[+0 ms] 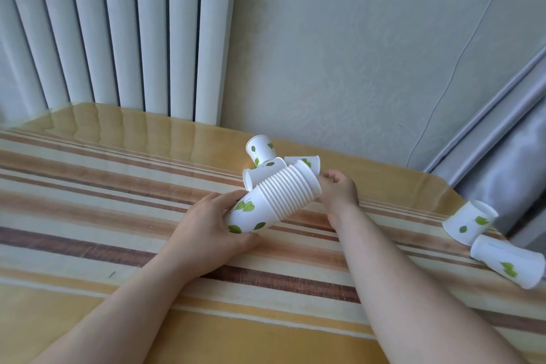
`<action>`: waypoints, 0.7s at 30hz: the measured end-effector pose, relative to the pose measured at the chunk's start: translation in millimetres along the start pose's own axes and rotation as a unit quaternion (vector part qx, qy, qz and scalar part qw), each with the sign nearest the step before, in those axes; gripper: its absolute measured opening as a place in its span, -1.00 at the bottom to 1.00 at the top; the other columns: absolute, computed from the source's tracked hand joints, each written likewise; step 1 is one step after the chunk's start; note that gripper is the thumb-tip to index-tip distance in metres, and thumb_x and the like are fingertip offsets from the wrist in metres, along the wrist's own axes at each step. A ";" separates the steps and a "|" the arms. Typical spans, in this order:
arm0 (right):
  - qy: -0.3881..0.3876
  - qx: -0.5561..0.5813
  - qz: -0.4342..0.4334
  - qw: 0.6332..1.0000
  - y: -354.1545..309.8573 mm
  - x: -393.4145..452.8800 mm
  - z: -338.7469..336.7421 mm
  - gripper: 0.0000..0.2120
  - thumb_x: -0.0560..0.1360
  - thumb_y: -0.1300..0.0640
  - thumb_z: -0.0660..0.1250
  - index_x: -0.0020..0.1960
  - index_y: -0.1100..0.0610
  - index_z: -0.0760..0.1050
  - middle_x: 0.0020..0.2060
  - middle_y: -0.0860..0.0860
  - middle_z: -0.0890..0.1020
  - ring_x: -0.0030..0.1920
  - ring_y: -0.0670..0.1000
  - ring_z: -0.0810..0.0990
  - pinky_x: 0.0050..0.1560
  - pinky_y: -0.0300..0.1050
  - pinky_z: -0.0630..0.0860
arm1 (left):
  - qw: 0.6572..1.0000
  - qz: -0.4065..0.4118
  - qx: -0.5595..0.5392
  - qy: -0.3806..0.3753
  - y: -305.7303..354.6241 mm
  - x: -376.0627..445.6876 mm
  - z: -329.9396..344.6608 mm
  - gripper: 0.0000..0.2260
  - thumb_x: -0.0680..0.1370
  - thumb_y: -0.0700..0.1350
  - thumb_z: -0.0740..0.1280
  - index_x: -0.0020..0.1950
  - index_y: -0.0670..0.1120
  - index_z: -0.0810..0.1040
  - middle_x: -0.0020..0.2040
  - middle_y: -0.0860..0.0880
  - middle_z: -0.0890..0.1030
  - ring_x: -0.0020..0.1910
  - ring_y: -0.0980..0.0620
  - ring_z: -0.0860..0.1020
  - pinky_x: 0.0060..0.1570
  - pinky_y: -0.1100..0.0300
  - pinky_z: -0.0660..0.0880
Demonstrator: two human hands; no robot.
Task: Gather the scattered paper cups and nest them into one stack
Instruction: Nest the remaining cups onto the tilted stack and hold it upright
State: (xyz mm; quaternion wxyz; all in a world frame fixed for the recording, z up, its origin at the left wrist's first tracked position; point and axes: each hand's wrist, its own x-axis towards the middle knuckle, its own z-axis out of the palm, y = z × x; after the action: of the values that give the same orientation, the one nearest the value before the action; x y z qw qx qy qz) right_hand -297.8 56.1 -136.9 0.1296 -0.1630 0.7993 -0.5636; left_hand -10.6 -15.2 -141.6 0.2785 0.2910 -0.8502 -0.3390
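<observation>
Fingers [233, 196] of the left hand [206, 221] wrap the base end of the nested stack [271, 201], held tilted above the surface [88, 186]. Right hand [336, 189] sits at the stack's open end, fingers curled; whether they grip it cannot be told. 3 loose cups [261, 151] lie just behind the stack, 2 more cups [472, 220] near the right edge. Surface is glossy, striped tan and brown. White radiator [118, 29] and pale wall [354, 53] stand behind; a cable [461, 56] hangs down the wall.
</observation>
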 end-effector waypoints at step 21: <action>-0.008 0.323 0.055 0.945 -1.2 -48.2 -59.1 -0.95 0.67 0.12 0.35 0.04 0.08 0.53 0.02 0.14 0.63 0.04 0.21 0.65 0.18 0.20 0.59 | 1.000 -0.001 -0.008 -0.014 2.6 -1.6 -1.7 -0.53 0.40 0.10 0.59 0.28 0.33 0.61 -0.01 0.17 0.64 0.04 0.19 0.56 0.01 0.16 0.52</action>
State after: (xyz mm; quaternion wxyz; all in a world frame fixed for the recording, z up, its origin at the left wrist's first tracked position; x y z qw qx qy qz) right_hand -276.7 126.1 -115.1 0.2123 -0.0727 0.5808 -0.7825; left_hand -9.2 -13.2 -139.1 0.2690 0.2845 -0.8510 -0.3500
